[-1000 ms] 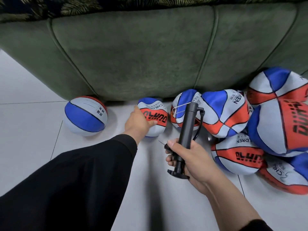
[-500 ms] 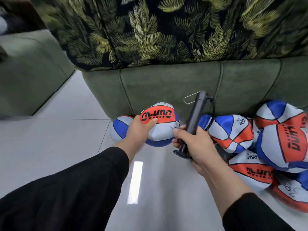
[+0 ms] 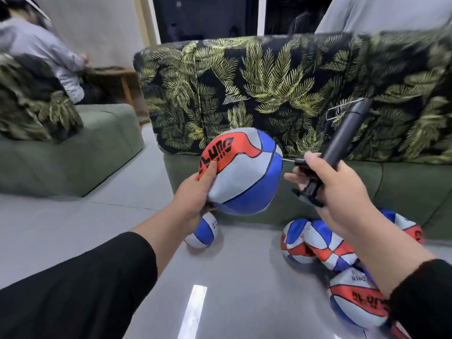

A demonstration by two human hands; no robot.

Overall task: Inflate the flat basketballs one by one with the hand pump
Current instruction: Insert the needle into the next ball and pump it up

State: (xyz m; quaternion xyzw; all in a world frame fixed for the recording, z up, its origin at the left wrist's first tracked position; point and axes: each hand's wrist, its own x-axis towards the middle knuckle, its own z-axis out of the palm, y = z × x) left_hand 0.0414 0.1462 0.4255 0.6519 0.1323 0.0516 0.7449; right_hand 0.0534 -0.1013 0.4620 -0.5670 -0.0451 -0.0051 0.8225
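My left hand point(image 3: 195, 192) grips a flat red, white and blue basketball point(image 3: 244, 177) and holds it up in front of the sofa. My right hand point(image 3: 335, 189) grips the black hand pump point(image 3: 342, 138), which tilts up to the right. The pump's thin needle point(image 3: 288, 160) points left and its tip touches the ball's right edge. A round ball point(image 3: 204, 232) lies on the floor below my left hand. Several flat balls point(image 3: 315, 245) are piled on the floor at the lower right, partly hidden by my right arm.
A green sofa point(image 3: 403, 187) with leaf-patterned cushions point(image 3: 269, 89) stands right behind the balls. Another green seat point(image 3: 80, 152) is on the left, with a person sitting at the far left. Grey tiled floor point(image 3: 97, 228) lies between them.
My left hand lifted the flat ball off the floor and up in front of the sofa. My right hand raised the pump and brought its needle to the ball. The camera tilted up.
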